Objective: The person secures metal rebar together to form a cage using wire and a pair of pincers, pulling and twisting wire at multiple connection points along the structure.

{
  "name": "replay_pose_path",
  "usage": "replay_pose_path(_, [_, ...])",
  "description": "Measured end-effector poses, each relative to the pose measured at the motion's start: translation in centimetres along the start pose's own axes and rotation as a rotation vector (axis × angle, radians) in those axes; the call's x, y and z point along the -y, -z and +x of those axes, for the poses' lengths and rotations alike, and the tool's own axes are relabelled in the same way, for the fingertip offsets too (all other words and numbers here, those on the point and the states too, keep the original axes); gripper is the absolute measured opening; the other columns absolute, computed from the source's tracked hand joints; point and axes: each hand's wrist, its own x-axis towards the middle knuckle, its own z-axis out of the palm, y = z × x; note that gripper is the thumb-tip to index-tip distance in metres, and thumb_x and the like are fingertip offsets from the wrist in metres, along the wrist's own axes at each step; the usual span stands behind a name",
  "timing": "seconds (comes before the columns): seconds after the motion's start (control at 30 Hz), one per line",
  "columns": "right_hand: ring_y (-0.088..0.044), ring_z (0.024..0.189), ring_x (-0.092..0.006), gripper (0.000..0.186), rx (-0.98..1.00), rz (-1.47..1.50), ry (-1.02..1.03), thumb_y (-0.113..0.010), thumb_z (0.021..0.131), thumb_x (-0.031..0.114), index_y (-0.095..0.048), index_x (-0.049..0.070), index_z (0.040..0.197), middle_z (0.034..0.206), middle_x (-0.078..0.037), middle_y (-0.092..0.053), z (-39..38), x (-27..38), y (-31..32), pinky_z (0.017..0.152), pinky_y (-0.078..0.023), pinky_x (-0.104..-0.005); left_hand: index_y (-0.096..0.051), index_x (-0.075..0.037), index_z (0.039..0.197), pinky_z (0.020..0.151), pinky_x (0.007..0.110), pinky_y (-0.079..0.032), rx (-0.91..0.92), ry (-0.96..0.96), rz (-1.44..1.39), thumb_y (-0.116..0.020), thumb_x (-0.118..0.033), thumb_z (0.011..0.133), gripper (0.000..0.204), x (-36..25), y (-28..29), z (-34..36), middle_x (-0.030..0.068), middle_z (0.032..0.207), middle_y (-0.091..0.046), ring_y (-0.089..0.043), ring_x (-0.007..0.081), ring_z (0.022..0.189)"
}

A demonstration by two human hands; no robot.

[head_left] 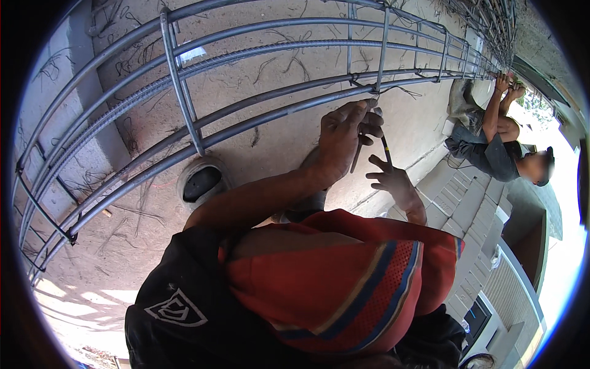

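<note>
In the head view, my left hand (344,136) is raised to the lower bars of a long steel rebar cage (276,111). Its fingers are closed around the upper part of a pair of pincers (386,150), whose two dark handles point down toward me. One handle carries a yellow band. The jaws are mostly hidden by my fingers, close to a bar and a stirrup (382,55). Thin tie wire (409,92) sticks out beside the joint. My right hand (393,184) is just below, fingers spread at the end of the banded handle, not wrapped round it.
A bucket-like round container (201,181) stands under the cage at left. Wire scraps (138,209) litter the concrete floor. At far right a co-worker (491,147) crouches, hands at the cage's far end. Stacked grey blocks (458,203) lie right; more rebar (491,24) lies top right.
</note>
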Motion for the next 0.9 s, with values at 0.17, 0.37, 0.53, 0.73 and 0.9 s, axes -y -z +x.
replay_pose_path(0.17, [-0.062, 0.095, -0.0252, 0.05, -0.157, -0.01, 0.005, -0.045, 0.089, 0.016, -0.034, 0.004, 0.136, 0.131, -0.018, -0.042, 6.9, -5.2, -4.1, 0.078, -0.053, -0.0347, -0.063, 0.001, 0.081, 0.044, 0.025, -0.04, 0.015, -0.079, 0.212, -0.053, -0.028, 0.092, 0.033, -0.7, -2.2, 0.5, 0.0073, 0.061, -0.058, -0.053, 0.0115, 0.052])
replay_pose_path(0.37, [-0.064, 0.084, -0.0245, 0.046, -0.452, -0.357, 0.29, -0.05, 0.089, 0.025, -0.041, 0.002, 0.127, 0.112, -0.016, -0.053, 8.2, -6.6, -9.3, 0.063, -0.052, -0.0307, -0.057, 0.0, 0.067, 0.041, 0.024, -0.036, -0.095, -0.152, 0.11, -0.049, -0.021, 0.092, 0.033, -1.2, -2.2, -0.2, 0.0042, 0.053, -0.052, -0.046, 0.009, 0.044])
replay_pose_path(0.53, [-0.064, 0.08, -0.0234, 0.047, -0.569, 0.059, 0.043, -0.05, 0.09, 0.029, -0.041, 0.003, 0.128, 0.11, -0.013, -0.056, 10.3, -8.0, -4.9, 0.055, -0.05, -0.0263, -0.058, 0.0, 0.069, 0.041, 0.024, -0.036, -0.081, -0.027, -0.019, -0.049, -0.021, 0.091, 0.032, -1.1, -5.1, -0.3, 0.0049, 0.054, -0.053, -0.046, 0.0092, 0.044])
replay_pose_path(0.73, [-0.065, 0.088, -0.026, 0.052, -0.132, 0.344, 0.152, -0.038, 0.094, 0.016, -0.022, 0.012, 0.143, 0.133, -0.017, -0.044, 7.3, -5.5, -2.5, 0.056, -0.054, -0.0256, -0.061, 0.003, 0.089, 0.051, 0.027, -0.044, -0.013, 0.031, 0.13, -0.053, -0.032, 0.09, 0.036, 2.4, 0.8, -0.7, 0.0105, 0.07, -0.06, -0.056, 0.0165, 0.057])
replay_pose_path(0.9, [-0.062, 0.097, -0.0302, 0.061, -0.202, 0.47, 0.271, -0.039, 0.087, 0.0, -0.016, 0.008, 0.144, 0.138, -0.02, -0.037, -0.5, -0.9, -2.3, 0.068, -0.057, -0.0308, -0.032, 0.004, 0.135, 0.099, 0.042, -0.035, 0.265, -0.04, 0.659, -0.061, -0.044, 0.081, 0.078, 5.3, -0.4, -0.1, 0.0279, 0.128, -0.042, -0.041, 0.0377, 0.121])
